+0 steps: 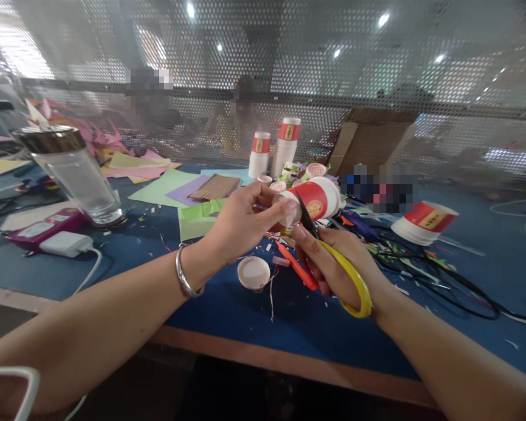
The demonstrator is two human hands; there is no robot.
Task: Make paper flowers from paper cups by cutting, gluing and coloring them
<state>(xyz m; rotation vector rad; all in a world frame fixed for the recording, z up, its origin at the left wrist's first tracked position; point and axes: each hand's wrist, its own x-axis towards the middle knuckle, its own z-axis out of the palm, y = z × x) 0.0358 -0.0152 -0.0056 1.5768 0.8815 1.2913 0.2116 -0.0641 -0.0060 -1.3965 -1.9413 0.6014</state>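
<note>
My left hand [249,219] is closed around the bottom end of a red and white paper cup [318,199], which lies on its side in the air above the table. My right hand [333,257] grips yellow-handled scissors [357,286]. Their dark blades are at the side of the cup, near its base; whether they have cut into it I cannot tell. Below the hands a cut-off cup bottom [253,273] rests on the table. Beside it lies an orange-red tool [297,266], perhaps a cutter, partly behind my right hand.
Stacked paper cups [286,149] stand at the back, and more cups [427,222] lean at right. Coloured paper [158,187], a glass bottle [76,181] and a purple power strip [48,228] lie left. Black cables [460,280] and paper scraps spread right. A perforated screen [289,58] stands behind.
</note>
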